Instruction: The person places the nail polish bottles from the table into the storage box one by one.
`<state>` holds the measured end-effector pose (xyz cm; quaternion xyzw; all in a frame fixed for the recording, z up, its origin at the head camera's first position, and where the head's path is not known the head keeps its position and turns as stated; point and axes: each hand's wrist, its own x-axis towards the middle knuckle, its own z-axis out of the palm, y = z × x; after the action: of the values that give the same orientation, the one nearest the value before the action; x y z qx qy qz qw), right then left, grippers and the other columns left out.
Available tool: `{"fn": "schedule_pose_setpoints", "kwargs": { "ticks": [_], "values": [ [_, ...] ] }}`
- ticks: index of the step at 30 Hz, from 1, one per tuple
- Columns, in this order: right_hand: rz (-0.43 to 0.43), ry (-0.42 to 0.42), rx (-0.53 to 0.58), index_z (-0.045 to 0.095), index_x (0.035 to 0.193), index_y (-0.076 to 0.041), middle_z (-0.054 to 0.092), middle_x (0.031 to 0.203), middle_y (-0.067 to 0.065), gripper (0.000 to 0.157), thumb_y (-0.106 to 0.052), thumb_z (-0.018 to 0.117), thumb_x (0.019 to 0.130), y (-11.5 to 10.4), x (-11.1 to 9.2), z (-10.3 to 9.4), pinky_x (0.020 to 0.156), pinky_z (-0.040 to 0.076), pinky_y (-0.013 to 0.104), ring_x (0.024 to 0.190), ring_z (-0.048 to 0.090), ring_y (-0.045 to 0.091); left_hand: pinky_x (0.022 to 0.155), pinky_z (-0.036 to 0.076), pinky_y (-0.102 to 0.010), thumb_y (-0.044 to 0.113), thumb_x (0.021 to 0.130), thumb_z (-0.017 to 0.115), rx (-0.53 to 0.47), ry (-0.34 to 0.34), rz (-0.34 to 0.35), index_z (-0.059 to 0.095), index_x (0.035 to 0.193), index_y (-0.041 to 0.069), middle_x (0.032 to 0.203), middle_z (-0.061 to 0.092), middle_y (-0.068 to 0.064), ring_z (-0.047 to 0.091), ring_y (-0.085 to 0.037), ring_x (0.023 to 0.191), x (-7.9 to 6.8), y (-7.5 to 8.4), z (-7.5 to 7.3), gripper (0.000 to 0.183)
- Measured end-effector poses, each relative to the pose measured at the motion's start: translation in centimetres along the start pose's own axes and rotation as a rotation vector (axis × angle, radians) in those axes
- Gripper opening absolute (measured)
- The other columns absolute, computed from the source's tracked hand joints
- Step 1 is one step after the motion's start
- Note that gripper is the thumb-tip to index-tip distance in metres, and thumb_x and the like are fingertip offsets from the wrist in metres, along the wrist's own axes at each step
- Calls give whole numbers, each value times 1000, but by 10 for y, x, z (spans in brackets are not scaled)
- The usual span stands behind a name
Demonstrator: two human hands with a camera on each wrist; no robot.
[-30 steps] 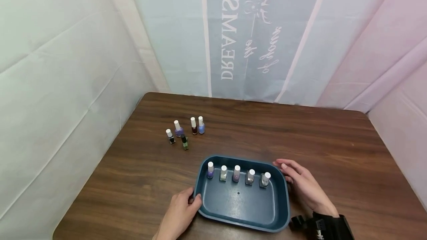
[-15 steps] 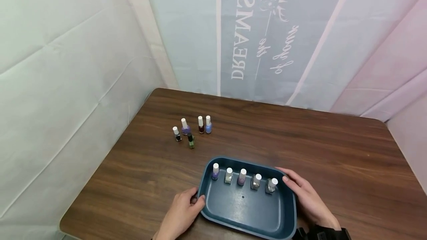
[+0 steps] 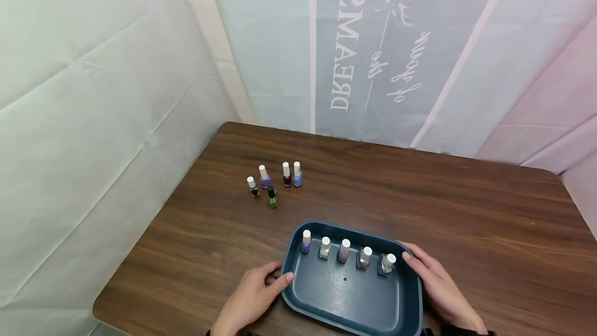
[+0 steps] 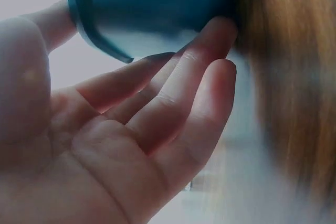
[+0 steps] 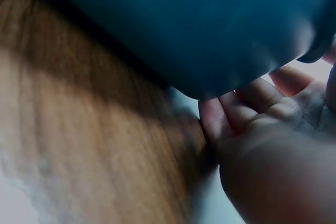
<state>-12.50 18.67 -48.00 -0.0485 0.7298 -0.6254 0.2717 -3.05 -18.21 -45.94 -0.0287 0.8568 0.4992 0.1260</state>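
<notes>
A dark blue plastic tray [image 3: 345, 305] lies near the front of the table. Inside, along its far wall, several white-capped nail polish bottles [image 3: 344, 251] stand in a row, in purple, pale and clear tones. My left hand [image 3: 249, 294] grips the tray's left side, thumb over the rim and fingers against the outer wall. At the far right corner, my right hand [image 3: 440, 287] holds the tray with its thumb on the rim. In the right wrist view its fingers [image 5: 212, 119] are at the tray's outer wall, low by the tabletop.
Further back on the brown wooden table [image 3: 443, 206] stands a loose group of nail polish bottles: a black one [image 3: 253, 189], a purple one [image 3: 265, 179], a green one with black cap [image 3: 272, 198], a dark one [image 3: 286, 176] and a blue one [image 3: 297, 176]. Printed curtain [image 3: 359, 56] hangs behind.
My right hand has gone from lightly touching the tray's far right corner to holding it, thumb on the rim. The head view has shifted, moving the whole scene rightward; the left hand keeps its grip.
</notes>
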Motion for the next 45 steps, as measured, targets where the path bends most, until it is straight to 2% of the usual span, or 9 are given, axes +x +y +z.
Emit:
{"fn": "schedule_pose_setpoints", "kwargs": {
  "ticks": [2, 5, 9, 14, 18, 24, 32, 39, 45],
  "values": [
    [-1, 7, -16, 36, 145, -4, 57, 127, -8, 54, -39, 38, 104, 0, -1, -1, 87, 50, 23, 110, 57, 2, 71, 49, -20, 46, 94, 57, 15, 42, 12, 62, 124, 2, 97, 70, 1, 61, -2, 82, 2, 0, -2, 54],
    [18, 17, -27, 36, 145, -5, 53, 133, 3, 54, -39, 38, 103, -1, -1, -2, 87, 50, 24, 109, 57, 3, 71, 50, -19, 44, 93, 58, 23, 140, 23, 64, 122, 3, 96, 69, 1, 61, -2, 82, 7, 0, -6, 50],
    [42, 20, -43, 35, 146, -6, 45, 141, 14, 56, -42, 38, 103, -2, 0, -3, 87, 49, 24, 109, 56, 5, 70, 49, -19, 34, 92, 63, 5, 278, 19, 68, 115, 7, 92, 70, 1, 63, -4, 78, 17, 1, -14, 36],
    [45, 13, -50, 34, 147, -6, 39, 145, 17, 57, -42, 38, 103, -2, 0, -3, 87, 48, 22, 111, 54, 7, 68, 51, -20, 20, 92, 64, -31, 435, 35, 67, 113, 8, 93, 72, -4, 67, -12, 78, 28, 4, -23, 24],
    [37, 17, -58, 34, 147, -6, 38, 146, 18, 57, -42, 39, 102, -2, 1, -1, 87, 48, 22, 112, 53, 9, 68, 51, -19, 17, 93, 62, -65, 509, 58, 66, 114, 7, 98, 71, -9, 70, -21, 81, 39, 5, -30, 24],
    [48, 52, -72, 37, 146, -7, 41, 146, 17, 57, -43, 41, 102, -4, 3, 1, 88, 47, 22, 116, 52, 12, 70, 50, -19, 16, 94, 61, -103, 567, 63, 66, 116, 5, 106, 70, -11, 71, -26, 86, 60, 2, -39, 25],
    [62, 79, -104, 38, 145, -7, 42, 146, 17, 58, -44, 41, 101, -4, 1, 2, 91, 45, 23, 120, 50, 15, 80, 50, -34, 17, 92, 61, -94, 615, 61, 64, 119, 5, 121, 66, -12, 65, -26, 102, 83, 4, -43, 29],
    [25, 72, -78, 41, 143, -6, 47, 140, 17, 55, -43, 42, 101, -1, 0, 3, 88, 48, 24, 112, 55, 11, 78, 45, -28, 15, 92, 62, -146, 603, 36, 64, 120, 6, 119, 66, -15, 64, -27, 103, 105, 1, -47, 30],
    [4, 63, -56, 42, 142, -6, 51, 135, 13, 54, -41, 43, 101, 1, 0, 3, 87, 49, 26, 109, 56, 11, 74, 45, -24, 13, 92, 62, -217, 549, 4, 62, 123, 5, 120, 64, -17, 64, -27, 102, 116, 0, -48, 33]
  ]
}}
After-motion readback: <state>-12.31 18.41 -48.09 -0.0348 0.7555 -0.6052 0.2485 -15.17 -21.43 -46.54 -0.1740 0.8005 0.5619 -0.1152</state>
